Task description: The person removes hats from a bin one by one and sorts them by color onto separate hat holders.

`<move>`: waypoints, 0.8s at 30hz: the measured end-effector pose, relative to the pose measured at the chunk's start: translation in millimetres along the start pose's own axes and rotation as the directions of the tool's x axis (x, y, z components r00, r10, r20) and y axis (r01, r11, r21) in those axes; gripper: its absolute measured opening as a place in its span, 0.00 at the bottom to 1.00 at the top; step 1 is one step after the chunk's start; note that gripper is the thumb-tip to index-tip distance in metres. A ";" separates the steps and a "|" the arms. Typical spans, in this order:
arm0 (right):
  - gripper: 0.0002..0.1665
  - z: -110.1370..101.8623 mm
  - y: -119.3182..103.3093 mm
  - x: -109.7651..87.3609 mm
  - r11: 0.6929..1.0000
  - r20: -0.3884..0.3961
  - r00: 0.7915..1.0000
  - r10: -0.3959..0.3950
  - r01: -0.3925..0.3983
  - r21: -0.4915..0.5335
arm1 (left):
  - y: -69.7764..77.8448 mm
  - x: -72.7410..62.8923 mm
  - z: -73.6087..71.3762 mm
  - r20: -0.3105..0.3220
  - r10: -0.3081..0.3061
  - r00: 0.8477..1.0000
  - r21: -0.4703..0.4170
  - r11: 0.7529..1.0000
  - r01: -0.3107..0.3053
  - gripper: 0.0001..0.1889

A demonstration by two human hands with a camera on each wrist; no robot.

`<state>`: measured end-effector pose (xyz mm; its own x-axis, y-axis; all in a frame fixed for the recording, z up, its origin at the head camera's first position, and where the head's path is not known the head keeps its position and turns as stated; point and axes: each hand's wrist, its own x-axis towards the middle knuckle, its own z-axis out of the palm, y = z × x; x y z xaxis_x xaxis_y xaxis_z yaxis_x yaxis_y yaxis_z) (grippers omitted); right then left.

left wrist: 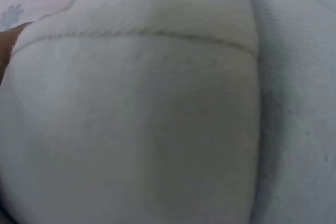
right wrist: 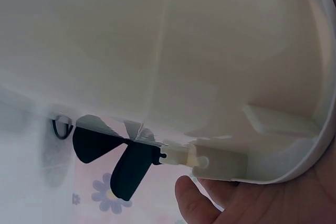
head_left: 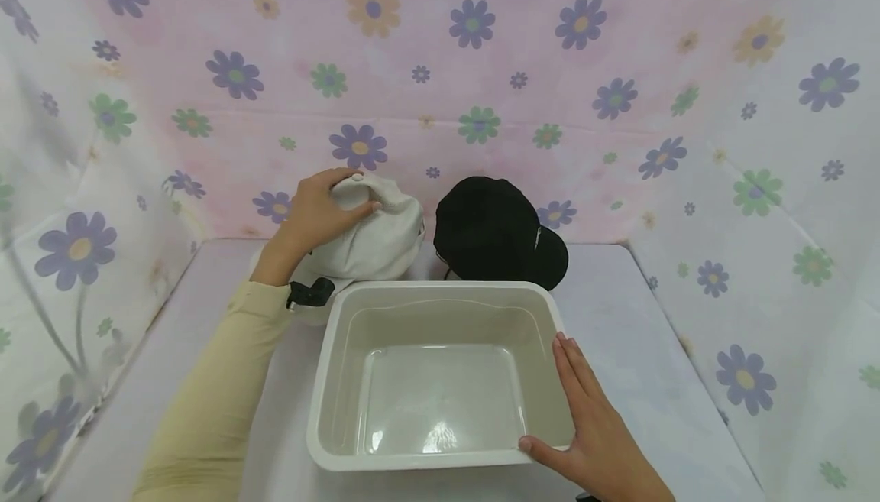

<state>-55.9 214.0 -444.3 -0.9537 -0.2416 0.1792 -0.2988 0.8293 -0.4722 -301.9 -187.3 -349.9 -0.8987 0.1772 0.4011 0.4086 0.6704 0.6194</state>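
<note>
A white cap (head_left: 385, 234) sits behind the basin, its crown gripped near the top between my left hand's (head_left: 319, 208) fingers and thumb. In the left wrist view the cap's stitched fabric (left wrist: 131, 119) fills most of the picture. My right hand (head_left: 598, 425) rests on the right side of a beige plastic basin (head_left: 440, 462), fingers straight along the rim and thumb on the front right corner. From the right wrist view, the basin's outer wall (right wrist: 184, 51) shows with the hand (right wrist: 273, 200) against its edge. Nothing lies inside the basin.
A black cap (head_left: 488, 231) rests just behind the basin, right of the white one, brim pointing right. Flower-printed cloth (head_left: 412, 43) encloses the back and both sides. A pale cloth (head_left: 619, 319) covers the table.
</note>
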 end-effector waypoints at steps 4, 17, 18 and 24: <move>0.74 -0.5 -0.3 -0.2 1.000 -0.003 1.000 -0.006 0.006 -0.006 | -1.7 -4.5 -6.6 -0.037 -0.010 0.999 -0.079 0.997 0.007 0.32; 0.74 0.3 0.6 0.3 1.000 -0.002 1.000 -0.007 0.007 0.004 | -8.4 -14.4 -18.4 0.028 -0.099 0.995 -0.046 0.994 0.100 0.37; 0.74 0.2 0.9 0.3 1.000 -0.002 1.000 -0.009 0.009 0.000 | -8.4 -15.0 -18.8 0.027 -0.102 0.994 -0.048 0.994 0.103 0.38; 0.74 -3.1 0.2 0.8 1.000 0.020 1.000 -0.022 0.022 -0.013 | -10.2 -21.1 -21.9 -0.013 -0.112 0.994 -0.110 0.988 0.110 0.40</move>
<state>-56.6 215.5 -441.5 -0.9474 -0.2699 0.1719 -0.3194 0.8300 -0.4572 -283.7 -213.6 -350.0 -0.9367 0.0910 0.3380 0.3221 0.6021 0.7306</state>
